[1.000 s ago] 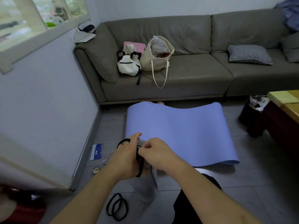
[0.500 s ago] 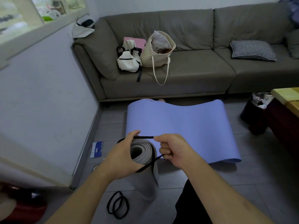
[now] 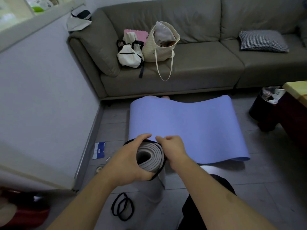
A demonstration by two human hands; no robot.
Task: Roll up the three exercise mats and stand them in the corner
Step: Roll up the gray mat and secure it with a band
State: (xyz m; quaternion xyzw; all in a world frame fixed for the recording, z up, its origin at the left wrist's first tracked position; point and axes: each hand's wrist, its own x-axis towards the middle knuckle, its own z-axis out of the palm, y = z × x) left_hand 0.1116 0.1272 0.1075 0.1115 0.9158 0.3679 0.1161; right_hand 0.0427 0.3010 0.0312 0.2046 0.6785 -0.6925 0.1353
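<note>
Dim, cool indoor light; the window (image 3: 25,7) at upper left is overexposed. Soft shadows lie under the blue mat (image 3: 191,127). Wide-angle bending curves the edges; corners blur.

Both forearms bare, no sleeves in view, no watch/rings/gloves. Left hand (image 3: 131,161) & right hand (image 3: 174,151) bare too. Black garment (image 3: 204,211), prob. trousers or shorts, at bottom centre betw. the arms.

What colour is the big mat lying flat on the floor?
The flat mat is light purple-blue, plain with no pattern. The head view shows it.
</note>
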